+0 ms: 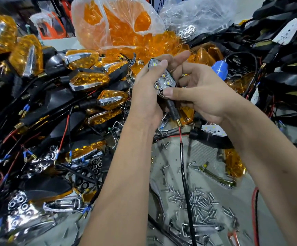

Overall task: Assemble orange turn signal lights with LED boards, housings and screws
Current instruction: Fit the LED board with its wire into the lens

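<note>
1. Grey worktop [206, 157] shows only in a bare patch low in the middle, with heaps of parts crowding it on every side.
2. Both hands meet above that patch, clamped on one part-built turn signal [163, 80]: a black housing with a chrome reflector and white LEDs facing up.
3. Left hand [146, 96] wraps the housing from the left, its fingers curled behind it and one fingertip lying on the upper tip.
4. Right hand [202, 93] comes in from the right, its thumb pressing the lower edge of the reflector and its fingers curled behind the housing.
5. A black stem with a brass threaded end [175, 116] hangs from the housing between the wrists, and a black and red cable [184, 171] trails down from it over the worktop.
6. Loose silver screws [199, 201] lie scattered on the worktop below the hands.
7. A clear plastic bag [119, 23] behind the hands stands open and holds orange lenses, some spilling out at its mouth.
8. A second clear bag [193, 16] to its right holds chrome reflectors.
9. Finished orange turn signals [89, 80] with chrome trim pile up to the left of the hands, tangled with wires.
10. Black housings with white LED boards [286, 32] stack up at the far right.
</note>
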